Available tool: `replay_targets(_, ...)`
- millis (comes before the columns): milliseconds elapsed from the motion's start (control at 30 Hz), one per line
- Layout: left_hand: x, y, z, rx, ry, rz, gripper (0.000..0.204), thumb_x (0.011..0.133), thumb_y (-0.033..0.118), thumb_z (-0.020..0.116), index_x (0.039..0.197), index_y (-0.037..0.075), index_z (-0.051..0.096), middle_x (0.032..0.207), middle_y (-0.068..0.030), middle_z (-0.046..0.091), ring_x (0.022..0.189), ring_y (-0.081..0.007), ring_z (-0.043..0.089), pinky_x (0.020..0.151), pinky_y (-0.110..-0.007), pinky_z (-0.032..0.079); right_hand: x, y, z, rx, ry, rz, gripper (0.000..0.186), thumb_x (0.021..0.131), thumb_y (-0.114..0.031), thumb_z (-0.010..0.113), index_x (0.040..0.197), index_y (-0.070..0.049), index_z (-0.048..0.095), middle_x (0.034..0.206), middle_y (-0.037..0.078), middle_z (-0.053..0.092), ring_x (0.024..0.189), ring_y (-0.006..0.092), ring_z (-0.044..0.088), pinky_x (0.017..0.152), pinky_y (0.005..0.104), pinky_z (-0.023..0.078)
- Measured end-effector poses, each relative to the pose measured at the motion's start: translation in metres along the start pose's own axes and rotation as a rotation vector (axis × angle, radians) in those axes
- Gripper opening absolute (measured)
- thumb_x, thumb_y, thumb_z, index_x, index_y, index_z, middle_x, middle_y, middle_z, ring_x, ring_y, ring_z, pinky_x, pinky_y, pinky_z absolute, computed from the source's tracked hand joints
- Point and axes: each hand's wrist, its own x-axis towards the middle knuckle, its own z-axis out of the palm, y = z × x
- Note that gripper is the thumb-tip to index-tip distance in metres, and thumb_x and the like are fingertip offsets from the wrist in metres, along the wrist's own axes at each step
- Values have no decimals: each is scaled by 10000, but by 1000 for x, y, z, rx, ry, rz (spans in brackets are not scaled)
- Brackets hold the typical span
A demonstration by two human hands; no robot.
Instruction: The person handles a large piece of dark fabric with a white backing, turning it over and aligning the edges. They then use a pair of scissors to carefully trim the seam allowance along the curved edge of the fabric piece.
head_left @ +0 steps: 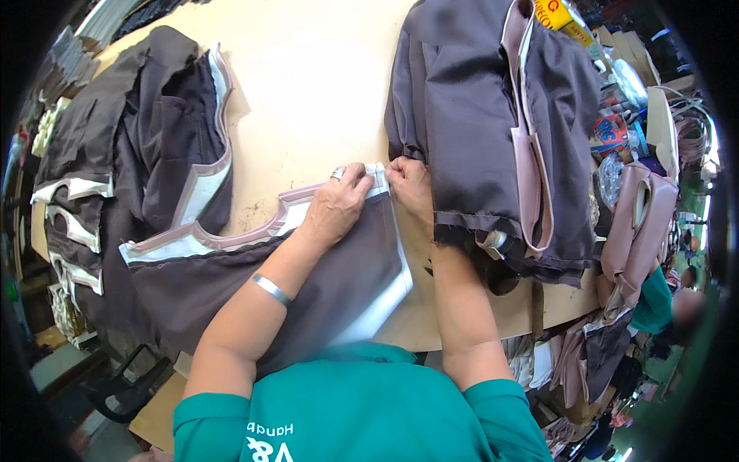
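A dark brown fabric panel (pixel 185 292) with a notched pink and white edging (pixel 215 245) lies at the table's front and drapes toward me. My left hand (pixel 337 202), with a ring and a metal cuff on its arm, has its fingers curled on the panel's upper edge near the white corner (pixel 377 179). Just to its right, my right hand (pixel 408 186) pinches that corner between thumb and finger. A folded stack of dark fabric (pixel 469 115) with a long pink-edged slit sits just right of that hand, over part of my forearm.
A heap of dark pieces with white edging (pixel 131 115) lies at the left of the cream table (pixel 300 85). Packets (pixel 623 131) and pink pieces (pixel 639 215) crowd the right edge. A person in a teal sleeve (pixel 650 304) is beyond the table at far right.
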Motion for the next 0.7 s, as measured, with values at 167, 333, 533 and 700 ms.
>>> replay_targets(167, -8, -9, 8, 59, 164, 102, 270, 693, 11, 491, 959, 6, 534, 968, -145, 524, 810, -310, 564, 663, -363, 495, -2, 14, 28, 20, 296, -259, 141, 739, -110, 510, 721, 23, 554, 652, 215, 547, 586, 253, 557, 566, 373, 425)
replay_targets(333, -11, -7, 3, -4, 153, 76, 311, 722, 43, 569, 1031, 34, 531, 966, -110, 528, 773, -268, 577, 654, -339, 494, -25, -7, 24, -169, 327, -263, 140, 780, -142, 533, 822, -11, 561, 744, 207, 587, 713, 371, 580, 632, 418, 443)
replay_targets(533, 2, -2, 5, -65, 133, 35, 291, 737, 77, 599, 1019, 44, 533, 969, -124, 528, 805, -306, 562, 685, -366, 488, -40, 0, 5, 26, 255, -205, 235, 785, -142, 548, 981, -13, 562, 846, 151, 621, 758, 258, 602, 684, 343, 463)
replay_targets(700, -9, -21, 20, -144, 118, -33, 225, 766, 71, 570, 988, 50, 545, 958, -141, 528, 814, -338, 565, 685, -395, 479, -152, -36, -28, -12, -90, -200, 255, 800, -135, 571, 1022, -10, 580, 887, 108, 636, 780, 167, 607, 703, 280, 473)
